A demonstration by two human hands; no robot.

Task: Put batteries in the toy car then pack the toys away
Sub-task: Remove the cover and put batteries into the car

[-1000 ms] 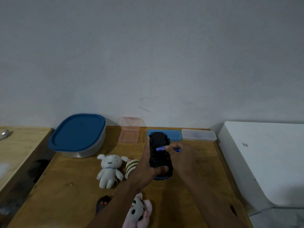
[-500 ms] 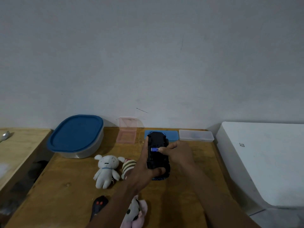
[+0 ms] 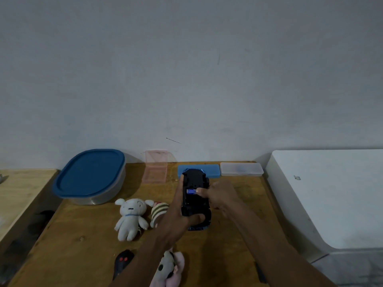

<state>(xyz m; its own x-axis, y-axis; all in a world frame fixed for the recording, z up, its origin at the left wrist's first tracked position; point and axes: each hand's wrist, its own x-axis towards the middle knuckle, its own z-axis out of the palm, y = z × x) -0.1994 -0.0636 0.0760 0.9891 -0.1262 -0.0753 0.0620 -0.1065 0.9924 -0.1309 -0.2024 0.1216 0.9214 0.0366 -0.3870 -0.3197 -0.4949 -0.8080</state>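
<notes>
While the left hand (image 3: 176, 216) clamps the black toy car (image 3: 194, 195) upside down above the wooden surface (image 3: 87, 245), thumb across its near end and fingers along its left side, the right hand (image 3: 219, 195) presses a blue battery (image 3: 191, 191) into the open compartment in the car's underside, fingertips closed on the battery's right end. The battery lies crosswise in the chassis. Behind the car, at the wall, sit a blue flat case (image 3: 211, 169), a clear case (image 3: 241, 169) just beside it to the right, and a pink clear box (image 3: 155, 170) to the left. A lidded blue tub (image 3: 89, 176) stands at the far left. A white plush (image 3: 130, 217) and a striped plush (image 3: 158, 212) lie left of the left hand; a pink plush (image 3: 170, 268) and a black remote (image 3: 122, 264) lie near the front edge.
</notes>
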